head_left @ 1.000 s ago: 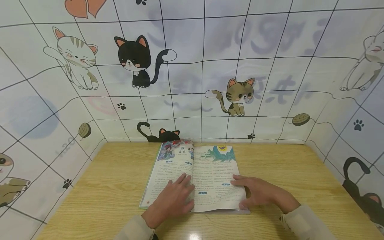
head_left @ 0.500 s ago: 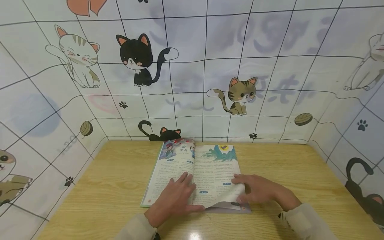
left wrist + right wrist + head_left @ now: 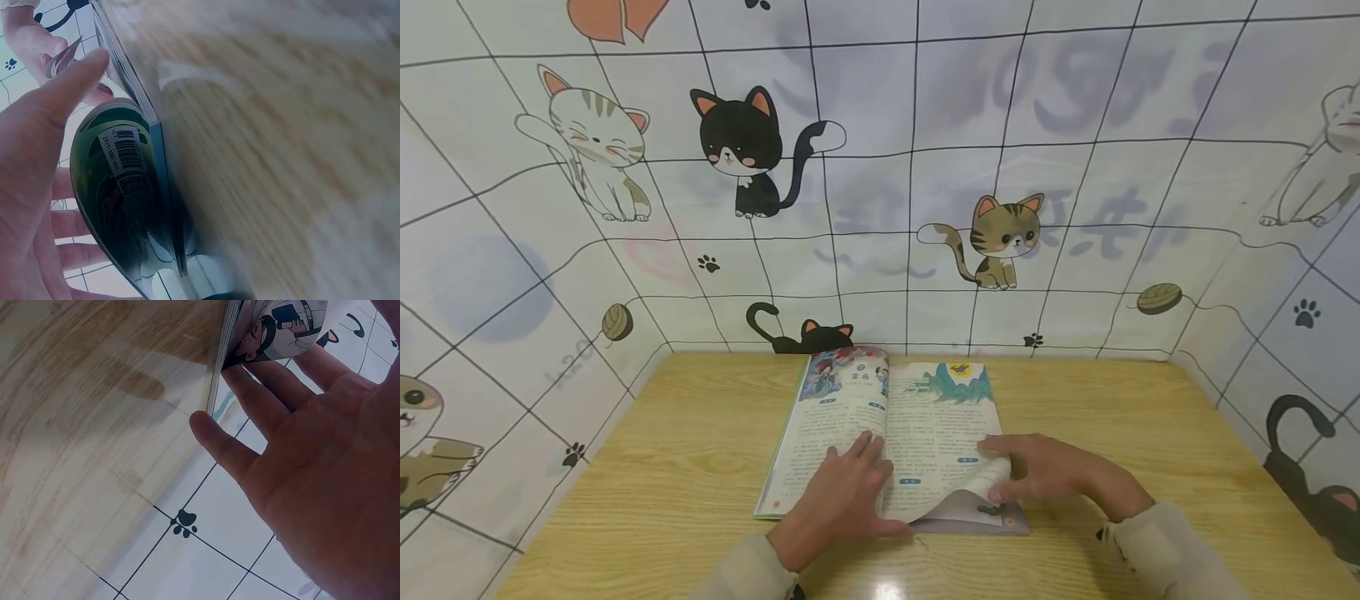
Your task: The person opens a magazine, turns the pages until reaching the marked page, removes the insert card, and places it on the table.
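Note:
An open book [image 3: 827,425] lies on the wooden table, with printed text and coloured pictures on both pages. My left hand [image 3: 842,492] rests on the left page near the spine, fingers spread and thumb stretched toward the bottom edge of the right page. At the right edge my right hand [image 3: 1045,471] pinches the right page [image 3: 936,450], whose lower corner is curled up, baring part of a greyish page [image 3: 958,521] below. The curled page's underside [image 3: 287,331] shows a drawn figure in the right wrist view. A green back cover [image 3: 119,162] with a barcode shows in the left wrist view.
The wooden table [image 3: 685,467] extends to both sides of the book. Behind it and at the sides stand white walls [image 3: 865,275] printed with black grid lines, cartoon cats and paw prints. The book's top edge lies close to the back wall.
The lower corner of the right page has been lifted and curled up, exposing the page below. My left thumb has stretched out to the right along the book's bottom edge.

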The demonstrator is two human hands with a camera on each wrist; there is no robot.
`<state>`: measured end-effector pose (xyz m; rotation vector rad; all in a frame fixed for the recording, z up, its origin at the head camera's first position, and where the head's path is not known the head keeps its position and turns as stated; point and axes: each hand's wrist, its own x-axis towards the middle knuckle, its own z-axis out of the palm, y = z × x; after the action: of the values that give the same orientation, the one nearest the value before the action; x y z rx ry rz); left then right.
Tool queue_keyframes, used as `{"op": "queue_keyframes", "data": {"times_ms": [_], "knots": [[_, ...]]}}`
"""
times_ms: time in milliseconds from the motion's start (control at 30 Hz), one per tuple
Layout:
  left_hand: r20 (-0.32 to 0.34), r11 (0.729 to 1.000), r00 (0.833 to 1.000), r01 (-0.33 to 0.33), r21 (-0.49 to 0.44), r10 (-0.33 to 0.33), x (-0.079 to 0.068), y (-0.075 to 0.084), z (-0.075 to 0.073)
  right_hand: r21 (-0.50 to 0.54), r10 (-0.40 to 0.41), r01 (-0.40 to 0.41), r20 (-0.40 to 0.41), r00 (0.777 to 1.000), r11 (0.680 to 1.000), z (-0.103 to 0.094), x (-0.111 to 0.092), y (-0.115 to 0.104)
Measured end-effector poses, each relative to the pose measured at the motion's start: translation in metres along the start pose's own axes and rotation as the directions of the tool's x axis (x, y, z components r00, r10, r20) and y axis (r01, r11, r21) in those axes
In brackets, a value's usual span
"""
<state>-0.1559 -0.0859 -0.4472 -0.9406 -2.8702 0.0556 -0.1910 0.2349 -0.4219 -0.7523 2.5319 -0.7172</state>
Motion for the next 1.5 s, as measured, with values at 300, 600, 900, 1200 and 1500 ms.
{"op": "queue_keyframes", "data": {"times_ms": [300, 600, 900, 1200, 1500], "knots": [[0.003, 1.000, 1.000, -0.016, 0.024, 0.016, -0.001, -0.001, -0.002, -0.034, -0.072, 0.070, -0.060, 0.996, 0.997, 0.000, -0.001, 0.003], [-0.142, 0.988, 0.979, -0.143, 0.053, 0.150, -0.002, -0.006, -0.005, 0.016, -0.056, 0.059, -0.143, 0.988, 0.998, -0.003, -0.005, 0.002], [-0.236, 0.908, 0.889, -0.335, 0.251, 0.393, 0.000, -0.001, -0.009, 0.122, -0.030, 0.055, -0.198, 0.980, 0.991, -0.004, -0.008, -0.003], [-0.173, 0.873, 0.893, -0.338, 0.353, 0.416, -0.004, 0.000, -0.011, 0.077, 0.021, -0.001, -0.256, 0.967, 0.997, -0.006, -0.008, 0.003], [-0.150, 0.860, 0.919, -0.272, 0.431, 0.366, -0.007, 0.002, -0.008, -0.063, -0.015, 0.010, -0.069, 0.998, 0.998, 0.010, -0.006, 0.013]]}}
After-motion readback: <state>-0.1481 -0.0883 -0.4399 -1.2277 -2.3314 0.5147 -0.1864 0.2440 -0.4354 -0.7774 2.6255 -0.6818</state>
